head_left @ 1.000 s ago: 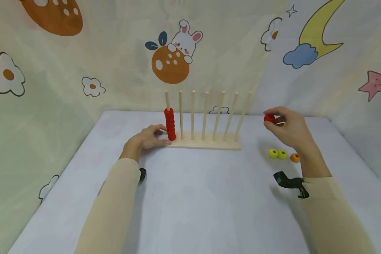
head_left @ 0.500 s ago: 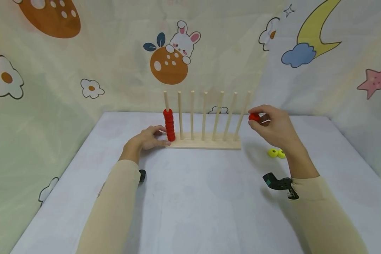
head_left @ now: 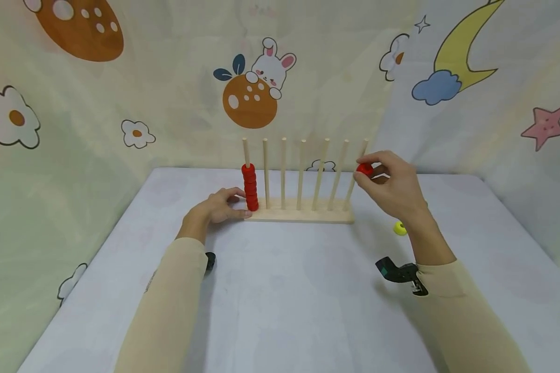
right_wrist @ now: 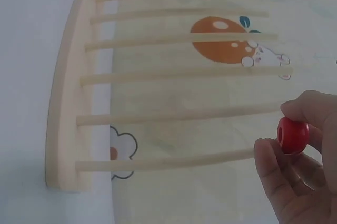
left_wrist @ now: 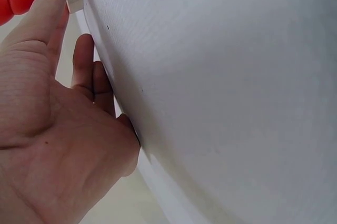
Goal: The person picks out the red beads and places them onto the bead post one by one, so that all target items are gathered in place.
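A wooden peg rack (head_left: 303, 215) with several upright rods stands on the table. Red beads (head_left: 250, 187) are stacked on its leftmost rod, whose top stays bare. My left hand (head_left: 219, 206) grips the left end of the base, thumb in front and index finger behind. In the left wrist view the thumb (left_wrist: 45, 11) lies against the base's end beside the red beads. Between thumb and fingertips my right hand (head_left: 392, 181) pinches a loose red bead (right_wrist: 293, 135), held near the upper part of the rightmost rod. The bead's hole shows in the right wrist view.
A yellow-green bead (head_left: 400, 228) lies on the white tabletop (head_left: 280, 290), right of the rack and partly behind the right wrist. A printed cloth (head_left: 177, 93) hangs close behind the rack.
My right hand has carried the red bead leftward from the table's right side to the rightmost rod. Its forearm now covers the orange bead's place. The left hand keeps its hold on the rack.
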`<state>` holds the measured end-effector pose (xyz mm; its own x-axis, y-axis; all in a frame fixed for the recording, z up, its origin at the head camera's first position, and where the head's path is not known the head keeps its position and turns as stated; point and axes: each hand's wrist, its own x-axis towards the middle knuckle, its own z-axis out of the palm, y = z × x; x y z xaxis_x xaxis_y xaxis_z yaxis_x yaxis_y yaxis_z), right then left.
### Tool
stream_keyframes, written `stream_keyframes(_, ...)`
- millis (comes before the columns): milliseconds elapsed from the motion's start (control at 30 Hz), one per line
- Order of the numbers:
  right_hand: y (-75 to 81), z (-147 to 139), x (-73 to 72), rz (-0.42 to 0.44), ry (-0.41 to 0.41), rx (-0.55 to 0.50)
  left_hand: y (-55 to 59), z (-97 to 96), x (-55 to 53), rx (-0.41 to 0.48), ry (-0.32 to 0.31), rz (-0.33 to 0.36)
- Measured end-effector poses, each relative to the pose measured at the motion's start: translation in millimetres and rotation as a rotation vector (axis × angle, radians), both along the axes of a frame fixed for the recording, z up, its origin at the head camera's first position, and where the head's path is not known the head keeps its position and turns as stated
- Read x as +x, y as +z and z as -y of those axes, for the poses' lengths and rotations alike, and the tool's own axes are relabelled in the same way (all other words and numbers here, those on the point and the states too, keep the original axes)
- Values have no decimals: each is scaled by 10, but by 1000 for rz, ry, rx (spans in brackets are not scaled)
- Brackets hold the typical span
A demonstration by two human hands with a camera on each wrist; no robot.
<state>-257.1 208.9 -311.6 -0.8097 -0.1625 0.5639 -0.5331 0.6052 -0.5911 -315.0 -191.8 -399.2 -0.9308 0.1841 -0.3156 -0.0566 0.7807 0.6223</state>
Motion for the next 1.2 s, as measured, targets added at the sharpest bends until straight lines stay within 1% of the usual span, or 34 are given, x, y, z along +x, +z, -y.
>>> stream_keyframes(133, 19, 68, 0, -31, 36, -40, 7, -32, -3, 10, -9, -4)
stream_keyframes(267, 38, 160, 4, -48, 76, -65, 16, -53, -16, 16, -2, 2)
stream_keyframes(400, 65, 299, -5, -60, 144, -120, 32, -38, -25, 7, -6, -6)
stream_keyframes(533, 88, 479, -31, -44, 218, -156, 45, -5, -20, 0, 1, -5)
stream_keyframes(767, 65, 715, -60, -18, 273, -174, 47, 21, 11, -1, -1, 2)
stream_keyframes(933, 39, 838, -82, -1, 336, -199, 25, 41, 10, -12, 1, 4)
stream_keyframes(1100, 73, 931, -99, 4, 365, -165, 0, 49, 10, -8, 8, 7)
stream_keyframes(1200, 103, 976, -98, 15, 372, -159, 2, 33, 4, -10, -1, -1)
